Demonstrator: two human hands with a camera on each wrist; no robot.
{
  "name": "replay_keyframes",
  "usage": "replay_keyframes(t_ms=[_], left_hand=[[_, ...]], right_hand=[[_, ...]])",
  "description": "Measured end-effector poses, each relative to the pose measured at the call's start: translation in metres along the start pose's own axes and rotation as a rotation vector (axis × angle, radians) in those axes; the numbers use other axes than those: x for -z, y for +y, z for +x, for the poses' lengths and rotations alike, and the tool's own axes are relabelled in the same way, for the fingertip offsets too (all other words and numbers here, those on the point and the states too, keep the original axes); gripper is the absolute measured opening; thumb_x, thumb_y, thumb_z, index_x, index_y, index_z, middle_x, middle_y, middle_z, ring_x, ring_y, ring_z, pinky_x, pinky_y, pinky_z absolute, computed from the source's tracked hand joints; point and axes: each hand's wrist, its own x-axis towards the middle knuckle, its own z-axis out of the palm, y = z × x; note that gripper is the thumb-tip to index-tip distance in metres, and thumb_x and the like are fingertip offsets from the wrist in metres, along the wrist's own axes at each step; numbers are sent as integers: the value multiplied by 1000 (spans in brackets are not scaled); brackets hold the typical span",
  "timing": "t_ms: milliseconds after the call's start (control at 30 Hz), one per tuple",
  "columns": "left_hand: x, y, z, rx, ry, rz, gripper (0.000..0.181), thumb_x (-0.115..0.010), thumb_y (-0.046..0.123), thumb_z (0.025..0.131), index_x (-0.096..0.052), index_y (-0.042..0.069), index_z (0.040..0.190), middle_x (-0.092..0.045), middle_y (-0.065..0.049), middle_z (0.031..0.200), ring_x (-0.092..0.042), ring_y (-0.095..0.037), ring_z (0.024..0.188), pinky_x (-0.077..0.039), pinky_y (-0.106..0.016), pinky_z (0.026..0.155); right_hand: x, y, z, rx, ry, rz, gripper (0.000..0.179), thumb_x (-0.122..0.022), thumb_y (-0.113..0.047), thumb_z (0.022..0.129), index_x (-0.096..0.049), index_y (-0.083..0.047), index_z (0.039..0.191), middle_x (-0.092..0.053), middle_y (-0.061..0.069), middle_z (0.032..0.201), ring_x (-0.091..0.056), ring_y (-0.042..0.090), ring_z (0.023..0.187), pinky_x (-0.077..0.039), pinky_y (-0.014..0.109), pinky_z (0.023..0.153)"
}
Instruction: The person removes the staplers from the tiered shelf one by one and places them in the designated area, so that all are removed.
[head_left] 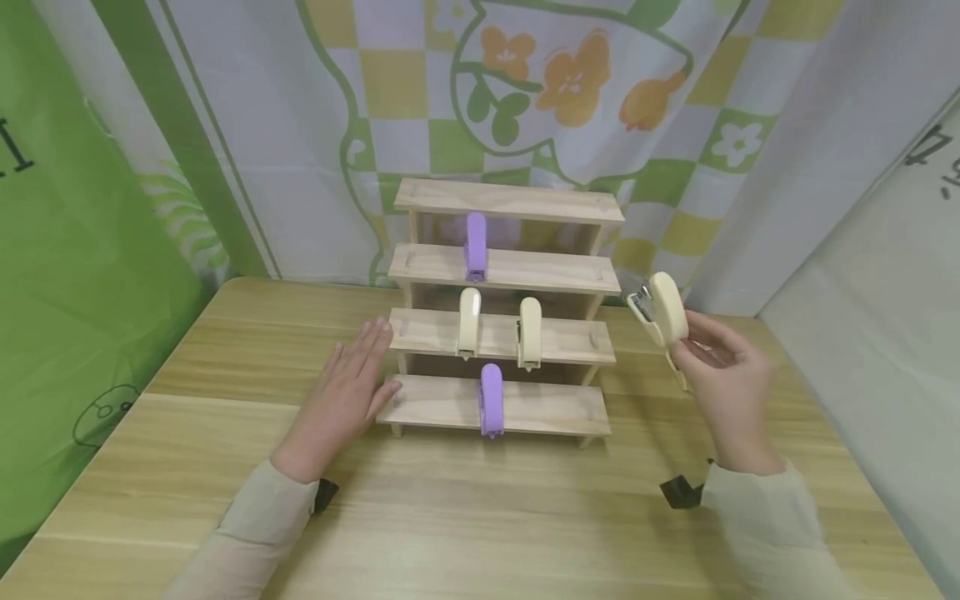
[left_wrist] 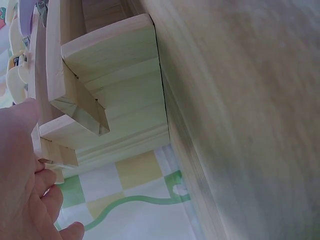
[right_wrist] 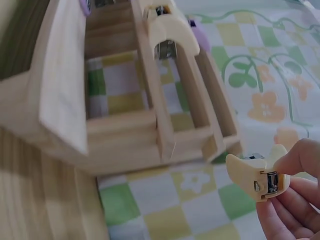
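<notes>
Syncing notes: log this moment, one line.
right hand: holds cream stapler; left hand: at left end of shelf; shelf: two purple staplers, two cream staplers

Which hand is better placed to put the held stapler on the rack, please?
Probably the right hand: it holds the cream stapler beside the wooden rack. The left hand holds no stapler.

The tabletop (head_left: 487,517) gave a wide path before the wooden four-tier rack (head_left: 427,400). Its top tier (head_left: 525,200) was passable end to end. One tier down, the upper purple stapler (head_left: 476,247) stood in the way, with broad room rightward. The left cream stapler (head_left: 468,323) and right cream stapler (head_left: 529,333) left only a narrow slot between them; the lower purple stapler (head_left: 491,400) had space either side. The left hand (head_left: 337,404) obstructed the rack's lower left. A gap separated the rack from the held stapler (head_left: 667,308); clearance behind, before the curtain (head_left: 390,108), seemed slight.
</notes>
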Motion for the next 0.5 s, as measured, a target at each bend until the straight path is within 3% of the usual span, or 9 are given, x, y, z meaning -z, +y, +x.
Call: replay_keyframes(t_ms=[267, 500], left_hand=[[1, 1, 0, 5, -2, -4, 77, -51, 38, 106, -10, 4, 163, -14, -17, 168, -15, -34, 154, -18, -63, 121], [2, 1, 0, 8, -7, -4, 77, -50, 38, 107, -10, 5, 163, -12, -15, 169, -15, -33, 155, -17, -62, 122]], right_hand=[[31, 15, 1, -47, 38, -21, 35, -79, 6, 82, -74, 2, 117, -75, -2, 105, -72, 7, 94, -56, 18, 84], [63, 28, -1, -178, 31, 7, 42, -81, 1, 84, -71, -4, 125, -75, -10, 103, -73, 1, 86, -55, 14, 79]])
